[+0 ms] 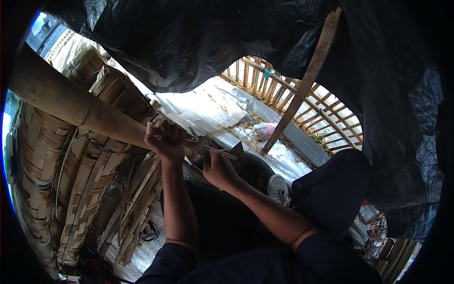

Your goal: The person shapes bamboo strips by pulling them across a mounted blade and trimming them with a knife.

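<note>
My left hand (165,140) is closed in a fist at the middle left, beside the lower end of a thick bamboo pole (106,120). A thin pale bamboo strip (222,152) runs from this fist slantwise to the right, past my right hand. Lower and to the right, my right hand (221,171) is closed too, with its thumb upward near the strip. A grey, blade-like piece (197,138) shows between the hands; shadow hides where it joins. What the right fingers wrap round is hidden.
Woven bamboo panels (42,175) stand at the left, with split bamboo pieces (137,213) beside them. Black plastic sheeting (189,42) hangs ahead and at the right. A wooden plank (307,75) leans there, before a bamboo lattice (326,111). My shoe (278,188) is below.
</note>
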`<state>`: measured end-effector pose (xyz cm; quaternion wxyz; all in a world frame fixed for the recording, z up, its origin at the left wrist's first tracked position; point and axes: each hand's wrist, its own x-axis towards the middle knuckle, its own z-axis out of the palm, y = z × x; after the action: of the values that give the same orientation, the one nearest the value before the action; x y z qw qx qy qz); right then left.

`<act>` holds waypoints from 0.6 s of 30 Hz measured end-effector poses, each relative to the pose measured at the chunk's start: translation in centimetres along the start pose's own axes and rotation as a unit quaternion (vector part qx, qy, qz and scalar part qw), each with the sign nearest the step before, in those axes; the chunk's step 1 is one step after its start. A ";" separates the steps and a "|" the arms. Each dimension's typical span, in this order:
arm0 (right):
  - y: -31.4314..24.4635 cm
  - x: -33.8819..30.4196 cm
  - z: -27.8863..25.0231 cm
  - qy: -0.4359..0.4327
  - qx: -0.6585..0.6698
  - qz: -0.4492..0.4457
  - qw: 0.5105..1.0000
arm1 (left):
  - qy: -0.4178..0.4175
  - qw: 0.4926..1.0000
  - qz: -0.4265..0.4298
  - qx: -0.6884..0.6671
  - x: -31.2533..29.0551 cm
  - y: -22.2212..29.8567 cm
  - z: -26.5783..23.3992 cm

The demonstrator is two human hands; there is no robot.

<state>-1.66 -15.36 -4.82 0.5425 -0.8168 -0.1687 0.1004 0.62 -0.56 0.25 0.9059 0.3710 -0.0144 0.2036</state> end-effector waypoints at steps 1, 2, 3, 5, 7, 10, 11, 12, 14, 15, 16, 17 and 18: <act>-0.4 0.2 -0.5 -0.015 -0.012 0.014 1.000 | 0.000 1.000 0.005 0.000 0.1 -0.1 -0.1; -0.8 0.4 -1.0 -0.031 -0.024 0.029 0.999 | 0.012 1.000 0.007 -0.005 0.1 -0.2 -0.1; -1.2 0.6 -1.6 -0.034 -0.024 0.025 0.999 | 0.025 1.000 0.009 -0.010 0.1 -0.4 0.0; -2.8 1.1 -2.7 -0.059 -0.020 0.040 0.997 | -0.006 1.000 0.023 -0.005 0.1 -0.2 0.3; -3.2 0.8 -2.3 -0.044 -0.016 0.033 0.998 | 0.019 0.999 -0.003 -0.026 -0.2 -0.6 0.3; -3.7 0.3 -2.1 -0.003 -0.012 -0.031 0.999 | 0.030 0.999 -0.002 -0.023 -0.4 -1.2 1.7; -3.5 0.1 -2.0 0.008 -0.030 -0.060 0.998 | 0.017 1.000 -0.002 0.024 -0.5 -1.2 2.3; -3.3 0.1 -1.9 0.019 -0.048 -0.089 0.995 | 0.029 0.999 -0.022 0.023 -0.6 -1.3 2.5; -3.2 -0.1 -1.9 -0.002 -0.060 -0.068 0.996 | 0.004 0.999 -0.019 0.036 -0.7 -0.9 2.1; -3.1 -0.2 -1.9 -0.020 -0.072 -0.047 0.996 | -0.023 0.998 -0.018 0.047 -0.8 -0.7 2.0; -2.3 -0.4 -1.7 -0.019 -0.074 -0.047 0.996 | -0.024 0.999 -0.018 0.045 -0.9 -0.7 1.9; -1.2 -0.5 -1.5 -0.002 -0.082 -0.059 0.995 | -0.031 0.998 -0.016 0.048 -0.9 -0.9 1.8; -0.2 -0.6 -1.3 0.017 -0.091 -0.071 0.993 | -0.038 0.998 -0.014 0.051 -0.8 -1.0 1.8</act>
<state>-1.77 -16.60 -4.17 0.4748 -0.8501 -0.2255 0.0324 0.47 -2.74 0.77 0.8873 0.4247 -0.0332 0.1767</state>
